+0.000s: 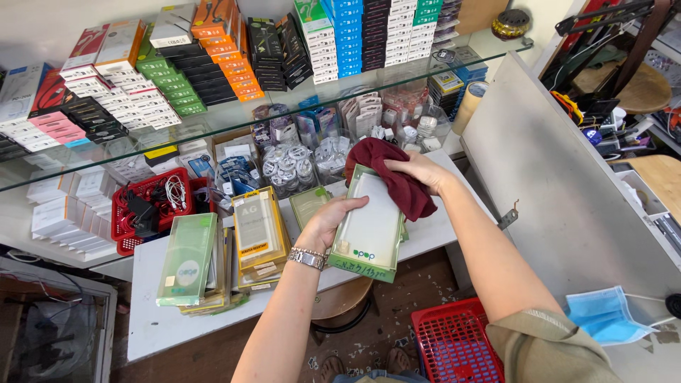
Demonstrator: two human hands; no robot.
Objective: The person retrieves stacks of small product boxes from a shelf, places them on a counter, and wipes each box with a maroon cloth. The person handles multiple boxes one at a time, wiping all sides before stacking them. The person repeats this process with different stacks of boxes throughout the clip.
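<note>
Two hands share one flat box (370,227), and I read the split plainly: my left hand (328,221) cradles it from below and along its left edge so the clear front faces up toward me, while my right hand (420,170) presses a dark red cloth (397,177) against the box's far end. Left fingers (352,203) are curled over the edge, pinching the box between thumb and palm; right fingers are closed on the bunched cloth, mostly hidden in its folds. Held tilted like that, above the near edge of the white table (163,319), the box gives the cloth a firm surface to bear on.

That box is long and thin, green around the rim with a pale, glossy window over a white insert and a small round logo near the lower end. It seems clean and undented, though glare hides part of the window.

Similar green boxes lie stacked on the table to my left (188,259), beside a yellow-fronted stack (259,230) and a red basket of cables (152,206). Another red basket (454,340) sits on the floor below my right arm.
</note>
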